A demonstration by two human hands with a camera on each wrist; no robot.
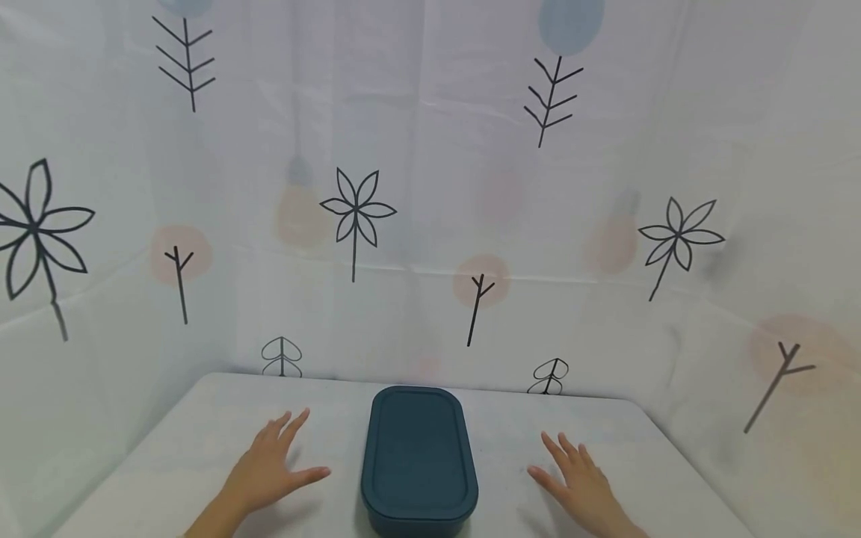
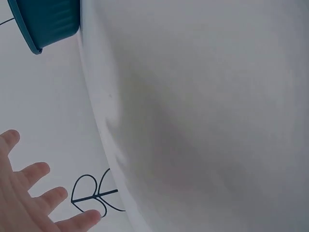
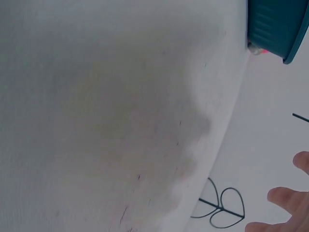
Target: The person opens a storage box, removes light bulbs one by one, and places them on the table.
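Note:
A dark teal box with rounded corners and a flat lid (image 1: 418, 452) stands lengthwise at the middle of the table in the head view. To its left my left hand (image 1: 265, 467) hovers over the table, fingers spread and thumb pointing at the box. My right hand (image 1: 577, 482) is held likewise on the other side, apart from the box and holding nothing. Ribbed walls of the box (image 2: 50, 21) show at the top of the left wrist view, with the spread fingers (image 2: 53, 198) below. The right wrist view catches the box (image 3: 275, 26) at its upper right corner.
The white table (image 1: 161, 441) reaches back to a pale curtain (image 1: 417, 314) printed with flowers and twigs, which also closes in both sides. Beside the base of the box, a small clear and pinkish-red thing (image 3: 257, 50) peeks out in the right wrist view.

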